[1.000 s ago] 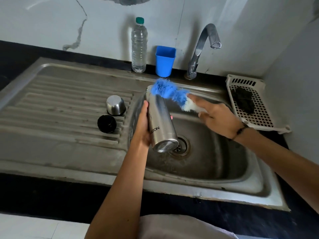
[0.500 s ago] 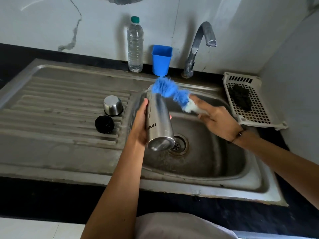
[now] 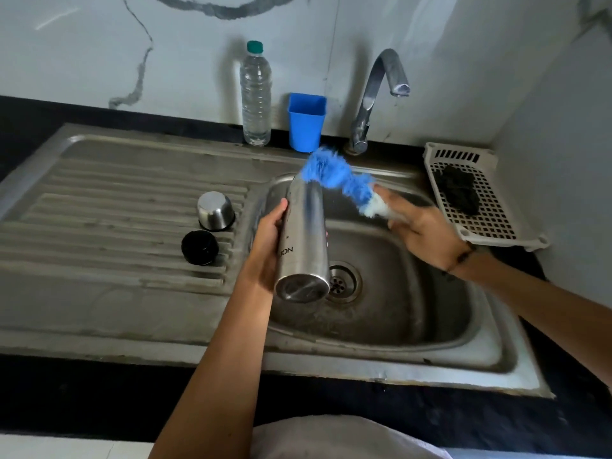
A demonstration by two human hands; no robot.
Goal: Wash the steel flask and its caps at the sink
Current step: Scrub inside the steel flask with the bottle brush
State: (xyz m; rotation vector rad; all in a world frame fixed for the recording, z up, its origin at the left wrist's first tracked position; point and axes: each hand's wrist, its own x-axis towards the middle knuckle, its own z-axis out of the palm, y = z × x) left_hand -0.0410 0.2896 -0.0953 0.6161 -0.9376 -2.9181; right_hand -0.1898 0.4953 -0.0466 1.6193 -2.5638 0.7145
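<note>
Flask (image 3: 303, 240) over the sink (image 3: 414, 326), left hand (image 3: 268, 246) wrapped round its middle; rigid, smooth, likely slippery wet, so mid-body hold suits. Right hand (image 3: 427, 236) clamps the brush (image 3: 341, 183) at flask's mouth.

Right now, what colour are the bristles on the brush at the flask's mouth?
Bright blue, with a whitish base, on the brush; head view.
</note>
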